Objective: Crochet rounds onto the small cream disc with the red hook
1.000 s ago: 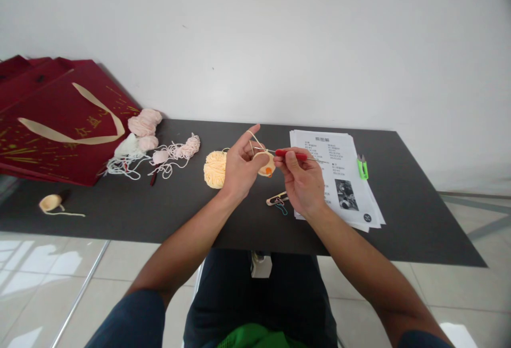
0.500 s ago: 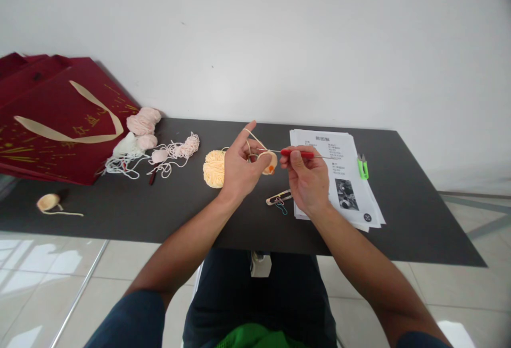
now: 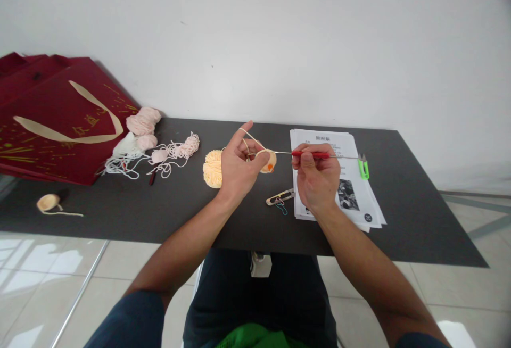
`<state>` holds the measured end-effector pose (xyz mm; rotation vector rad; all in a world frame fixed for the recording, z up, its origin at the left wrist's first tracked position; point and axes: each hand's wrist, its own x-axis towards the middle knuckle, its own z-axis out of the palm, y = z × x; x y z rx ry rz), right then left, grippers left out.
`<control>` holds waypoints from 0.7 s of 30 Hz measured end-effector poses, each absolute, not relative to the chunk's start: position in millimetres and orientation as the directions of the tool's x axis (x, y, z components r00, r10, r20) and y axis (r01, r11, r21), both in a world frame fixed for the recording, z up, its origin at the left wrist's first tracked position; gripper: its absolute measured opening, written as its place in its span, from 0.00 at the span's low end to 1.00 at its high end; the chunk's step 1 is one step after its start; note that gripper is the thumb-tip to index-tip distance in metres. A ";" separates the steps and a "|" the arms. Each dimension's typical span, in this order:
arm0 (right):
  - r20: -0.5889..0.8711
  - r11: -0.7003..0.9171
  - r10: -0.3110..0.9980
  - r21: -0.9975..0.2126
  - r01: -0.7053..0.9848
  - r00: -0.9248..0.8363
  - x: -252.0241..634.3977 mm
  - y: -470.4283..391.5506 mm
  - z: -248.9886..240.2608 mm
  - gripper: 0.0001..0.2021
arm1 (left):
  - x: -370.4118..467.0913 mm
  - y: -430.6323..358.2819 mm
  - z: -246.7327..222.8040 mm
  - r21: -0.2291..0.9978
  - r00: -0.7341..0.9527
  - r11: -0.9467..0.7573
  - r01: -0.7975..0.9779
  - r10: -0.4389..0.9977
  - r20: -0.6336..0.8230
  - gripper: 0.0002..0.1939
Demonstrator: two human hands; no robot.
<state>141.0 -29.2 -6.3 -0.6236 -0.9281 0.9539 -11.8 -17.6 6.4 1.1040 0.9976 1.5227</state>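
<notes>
The left hand (image 3: 241, 163) pinched the crocheted piece (image 3: 269, 163), yarn (image 3: 254, 140) looped over a raised finger; the right hand (image 3: 318, 179) gripped a red-handled hook (image 3: 310, 155), its shaft pointing at the piece; the piece sat between both hands, against the left.

A person wears dark navy short sleeves, the left sleeve (image 3: 131, 316) and right sleeve (image 3: 419, 339) ending near the elbows, with dark trousers (image 3: 217, 305) and bright green cloth (image 3: 255, 337) at the near edge; forearms (image 3: 191, 233) and fingers (image 3: 246, 127) are bare.
</notes>
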 end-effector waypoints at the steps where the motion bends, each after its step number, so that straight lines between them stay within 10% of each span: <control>1: 0.386 0.463 0.885 -0.790 -0.402 0.261 141.0 -29.3 -6.3 0.08 | -11.8 -17.5 6.4 0.952 -0.118 -0.192 -0.238 0.979 0.167 0.41; 21: 0.612 0.642 0.733 -0.766 -0.006 0.299 125.6 -48.9 -16.6 0.04 | -9.9 -19.2 3.5 0.953 -0.307 -0.289 -0.090 0.918 0.250 0.31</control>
